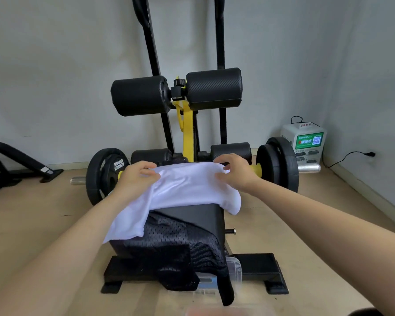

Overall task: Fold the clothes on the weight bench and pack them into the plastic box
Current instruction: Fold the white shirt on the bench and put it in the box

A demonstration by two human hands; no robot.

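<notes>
Standing lengthwise before the person, one black weight-bench worktop (198, 213) carried two garments: one thin, smooth white shirt (187, 188) draped over its far end, one side hanging off the left edge, and one black mesh garment (169, 252) spilling off the near end. One clear plastic box (234, 269) showed below, mostly hidden. The left hand (135, 179) and right hand (237, 172) each pinched the shirt's far edge with curled fingers (149, 165).
</notes>
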